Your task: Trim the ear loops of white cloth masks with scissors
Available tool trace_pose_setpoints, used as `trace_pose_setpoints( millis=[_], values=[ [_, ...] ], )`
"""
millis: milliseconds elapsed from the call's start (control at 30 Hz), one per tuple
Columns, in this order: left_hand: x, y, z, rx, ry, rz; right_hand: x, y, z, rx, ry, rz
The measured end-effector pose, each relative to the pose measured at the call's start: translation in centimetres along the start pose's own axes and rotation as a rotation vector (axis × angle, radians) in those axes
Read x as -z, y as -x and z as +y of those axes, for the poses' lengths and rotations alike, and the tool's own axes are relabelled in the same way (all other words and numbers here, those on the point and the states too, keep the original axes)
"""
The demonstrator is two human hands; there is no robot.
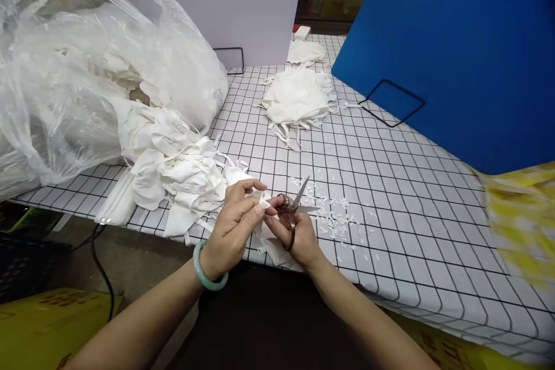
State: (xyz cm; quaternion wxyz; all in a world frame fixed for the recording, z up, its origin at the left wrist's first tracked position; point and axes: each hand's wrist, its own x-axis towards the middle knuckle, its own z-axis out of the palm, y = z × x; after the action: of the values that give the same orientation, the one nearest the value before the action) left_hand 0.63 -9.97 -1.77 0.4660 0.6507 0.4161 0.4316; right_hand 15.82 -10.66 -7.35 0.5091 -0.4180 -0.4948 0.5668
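My left hand [236,219], with a pale green bangle on its wrist, pinches the end of a white fabric strap [263,201]. White cloth [277,250] hangs below, partly behind my hands, at the table's front edge. In my right hand [299,237] is a pair of scissors [299,199], the handle loops around my fingers and the blades spread apart, pointing away from me. My right index fingertip meets the strap beside the left fingers. Small white clippings [336,217] lie scattered just right of the blades.
A heap of white cloth pieces [186,167] spills from a large clear plastic bag [173,52] at left. Farther back sits a pile of white strapped pieces [297,95] on the checked tablecloth [390,185]. A pale panel [225,0] and a blue panel [451,52] stand behind.
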Motion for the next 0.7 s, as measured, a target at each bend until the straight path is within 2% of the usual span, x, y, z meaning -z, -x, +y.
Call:
trace_pose_setpoints(
  millis=[67, 133, 200, 267, 367, 433, 533, 633, 700],
  values=[
    [-0.4, -0.3, 0.1, 0.016, 0.153, -0.029, -0.4, 0.2, 0.3, -0.048, 0.005, 0.044],
    [-0.9, -0.6, 0.2, 0.085, 0.38, -0.058, -0.7, 0.6, 0.8, -0.087, -0.006, 0.034],
    [-1.3, -0.8, 0.1, 0.159, 0.512, -0.045, -0.4, 1.1, 0.9, -0.105, 0.003, 0.022],
    [-1.8, -0.9, -0.1, 0.181, 0.486, -0.015, 0.5, 1.6, 0.6, -0.097, 0.045, 0.073],
    [-2.3, -1.0, -0.5, 0.124, 0.392, -0.009, 1.8, 1.7, -0.7, -0.04, 0.124, 0.144],
    [-2.6, -1.2, -0.5, 0.096, 0.374, -0.027, 1.8, 1.5, -1.1, -0.033, 0.122, 0.14],
    [-2.8, -1.5, -0.4, 0.112, 0.407, -0.045, 0.6, 1.2, -0.8, -0.079, 0.051, 0.156],
    [-2.8, -1.6, -0.6, 0.163, 0.421, -0.01, 0.4, 1.5, -0.5, -0.161, 0.061, 0.058],
    [-2.8, -1.4, -0.9, 0.141, 0.33, 0.015, 1.7, 1.8, -1.0, -0.165, 0.191, -0.015]
  ],
)
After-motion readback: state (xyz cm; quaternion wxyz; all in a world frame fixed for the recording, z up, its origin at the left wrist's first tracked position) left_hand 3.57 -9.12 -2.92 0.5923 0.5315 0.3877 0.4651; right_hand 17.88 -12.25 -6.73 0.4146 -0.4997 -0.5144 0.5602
